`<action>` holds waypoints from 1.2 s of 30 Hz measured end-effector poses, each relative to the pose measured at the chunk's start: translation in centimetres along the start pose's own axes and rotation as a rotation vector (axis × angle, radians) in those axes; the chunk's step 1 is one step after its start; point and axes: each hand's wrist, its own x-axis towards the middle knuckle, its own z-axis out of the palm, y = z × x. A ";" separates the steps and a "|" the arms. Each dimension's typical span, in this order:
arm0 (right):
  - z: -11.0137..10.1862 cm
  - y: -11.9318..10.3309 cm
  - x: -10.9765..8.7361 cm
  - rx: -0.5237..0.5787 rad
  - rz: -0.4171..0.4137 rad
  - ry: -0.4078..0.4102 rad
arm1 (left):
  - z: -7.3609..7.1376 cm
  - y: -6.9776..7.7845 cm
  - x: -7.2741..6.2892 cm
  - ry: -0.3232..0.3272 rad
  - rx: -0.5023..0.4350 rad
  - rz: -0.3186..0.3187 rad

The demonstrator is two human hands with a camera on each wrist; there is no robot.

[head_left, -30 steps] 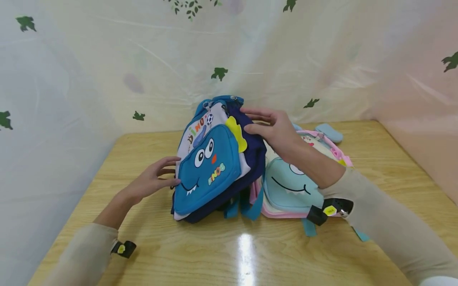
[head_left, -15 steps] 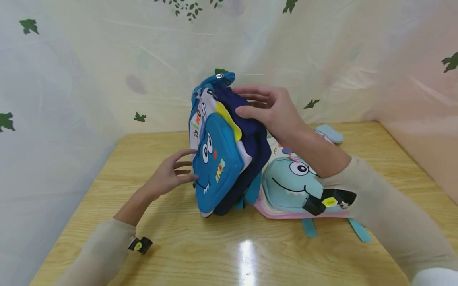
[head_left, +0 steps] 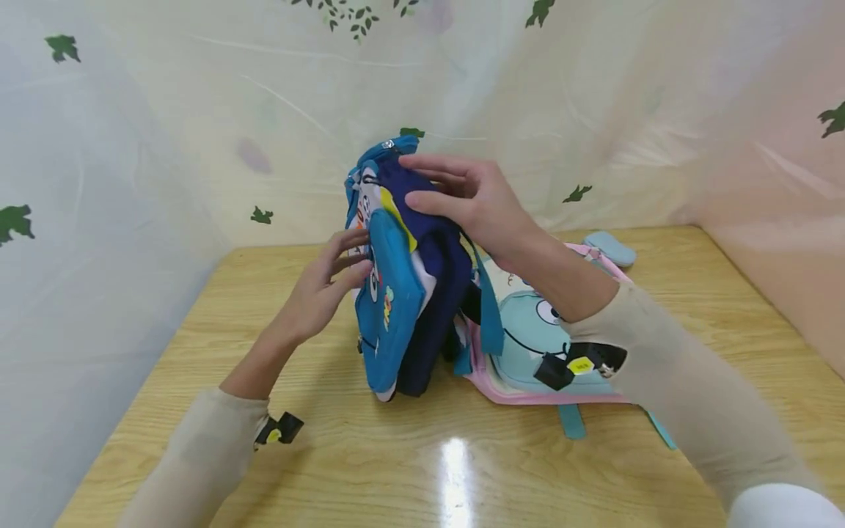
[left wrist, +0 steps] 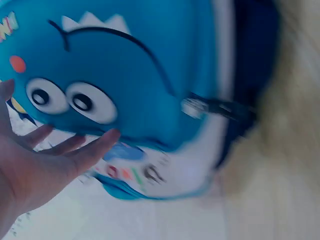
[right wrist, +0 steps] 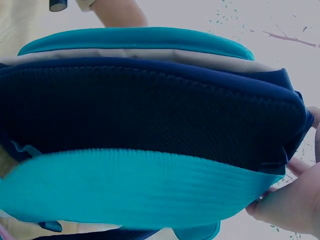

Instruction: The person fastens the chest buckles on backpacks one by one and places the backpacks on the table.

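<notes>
A child's blue backpack (head_left: 392,308) with a dinosaur face stands tilted on the wooden table, turned so its navy side shows in the head view. My right hand (head_left: 485,209) grips that side near the top, thumb on the navy cloth. In the right wrist view, the backpack's dark back panel (right wrist: 145,112) and a wide teal shoulder strap (right wrist: 120,187) fill the frame, with my fingers at its edge. My left hand (head_left: 320,290) rests its loosely spread fingers against the front; the left wrist view shows them by the printed eyes (left wrist: 92,102).
A pale aqua and pink backpack (head_left: 538,378) with a similar face lies to the right, partly behind my right forearm. Its straps (head_left: 571,422) trail onto the table (head_left: 370,469). A cloth backdrop with leaf prints (head_left: 297,132) hangs behind and at both sides.
The blue backpack has been raised more upright and turned, so its front faces left. My left hand has moved up and right along its front; my right hand has risen with the top.
</notes>
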 end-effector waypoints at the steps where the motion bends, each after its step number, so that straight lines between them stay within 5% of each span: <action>1: 0.2 0.0 0.1 -0.002 -0.010 -0.019 | 0.0 0.6 0.1 0.027 -0.025 0.034; 5: 0.7 0.2 0.5 0.023 -0.030 -0.125 | 0.1 2.4 0.6 0.124 -0.097 0.140; 11: 1.5 1.1 0.9 0.085 -0.018 -0.214 | -0.3 3.9 0.8 0.183 -0.063 0.123; 17: 2.3 1.8 1.3 0.127 -0.053 -0.217 | -0.9 4.3 0.0 0.186 -0.096 0.034; 27: 1.7 3.1 0.7 0.087 0.038 -0.187 | -3.5 4.2 -1.7 0.159 -0.173 -0.008; 36: 0.0 5.2 -0.1 0.001 0.113 -0.140 | -5.9 2.9 -3.1 0.124 -0.315 0.076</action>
